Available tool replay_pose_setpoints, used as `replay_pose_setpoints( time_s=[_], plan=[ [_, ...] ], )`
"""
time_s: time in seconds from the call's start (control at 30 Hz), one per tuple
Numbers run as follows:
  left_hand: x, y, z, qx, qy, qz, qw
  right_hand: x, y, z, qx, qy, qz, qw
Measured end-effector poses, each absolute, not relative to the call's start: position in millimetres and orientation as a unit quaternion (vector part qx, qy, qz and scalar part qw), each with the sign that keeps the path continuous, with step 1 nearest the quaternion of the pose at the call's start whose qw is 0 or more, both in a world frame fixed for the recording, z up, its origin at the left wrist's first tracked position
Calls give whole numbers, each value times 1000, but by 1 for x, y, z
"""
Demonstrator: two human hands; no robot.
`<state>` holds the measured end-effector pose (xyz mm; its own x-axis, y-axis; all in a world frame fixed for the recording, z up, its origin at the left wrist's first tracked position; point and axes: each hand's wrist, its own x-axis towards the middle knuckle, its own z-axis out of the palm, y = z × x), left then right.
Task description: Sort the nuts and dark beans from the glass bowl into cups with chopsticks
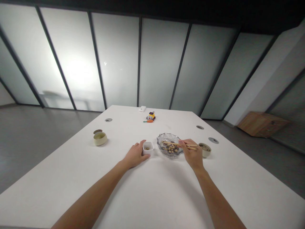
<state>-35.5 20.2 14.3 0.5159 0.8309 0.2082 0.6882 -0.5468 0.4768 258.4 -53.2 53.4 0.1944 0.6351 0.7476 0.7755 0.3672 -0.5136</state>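
Head view, right hand: right hand [193, 156] at about 4 o'clock of the cut-glass bowl of brown and dark nuts or beans [170, 145]; fingers pinched around the rear part of the pair of light wooden chopsticks [179, 145], thumb on top.

Head view, chopstick axis: long axis nearly level across the picture, 9 o'clock to 3 o'clock; tips pointing toward 9 o'clock, resting among the bowl's contents; butt ends jutting out past the knuckles toward 3 o'clock. Grip well back on the sticks, probably for reach into the bowl.

Head view, left hand: left hand [135, 155] flat on the white table [152, 190], fingers curled loosely against the 9 o'clock side of the small white square ceramic cup [148, 148], touching it; likely steadying it. A few brown pieces visible inside.

Head view, cup and bowl: cup just beside the bowl at its 9 o'clock, apart by a narrow gap; close placement probably keeps any carry short.

Head view, surroundings: pale green round bowl [100, 138] well apart at 9 o'clock; a second small beige bowl [205, 149] just beyond the right hand at 3 o'clock; yellow toy with orange carrot [150, 116] and small white box [142, 109] at 12 o'clock, far side.
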Motion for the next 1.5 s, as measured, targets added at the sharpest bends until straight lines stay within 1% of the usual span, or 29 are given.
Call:
replay_pose_setpoints(
  time_s=[0.17,0.23,0.33,0.47,0.57,0.87,1.03,1.33,1.5],
  plan=[
    [-35,19,16,853,447,205,173,250,-58,59,-558,-567,-15,606],
    [-36,19,16,854,446,204,173,247,-59,61,-554,-558,-4,618],
    [-36,20,16,855,447,201,168,247,-59,61,-560,-571,-27,599],
    [-36,21,15,857,445,200,167,253,-57,60,-571,-613,-82,540],
    [-36,21,14,856,446,205,165,256,-57,60,-574,-627,-99,517],
    [-36,21,13,856,447,201,164,258,-58,62,-579,-643,-89,493],
    [-36,23,11,857,442,206,165,260,-59,64,-573,-648,-92,494],
    [-36,22,12,858,441,208,164,265,-58,62,-538,-683,-31,493],
    [-36,22,12,854,446,208,169,264,-59,61,-537,-681,-25,497]
  ],
)
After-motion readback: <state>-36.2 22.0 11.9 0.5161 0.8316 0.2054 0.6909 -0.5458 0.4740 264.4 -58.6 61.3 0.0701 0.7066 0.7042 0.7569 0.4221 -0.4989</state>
